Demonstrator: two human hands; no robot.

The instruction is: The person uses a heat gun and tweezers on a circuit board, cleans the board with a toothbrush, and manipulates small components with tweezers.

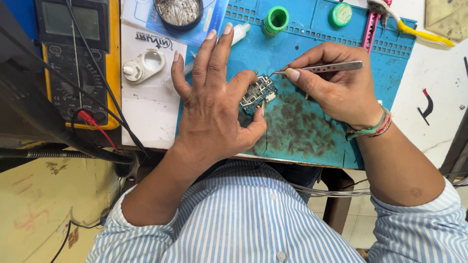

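Blue, stained rubber work mat (312, 131) fills the upper centre of the frame. At its middle the left hand (214, 107) lies palm down, fingers spread, thumb and forefinger pinching a small blue-green circuit board (257, 93). From the right, the right hand (336, 87) pinches slim steel tweezers (321, 68), tips touching the board's upper edge
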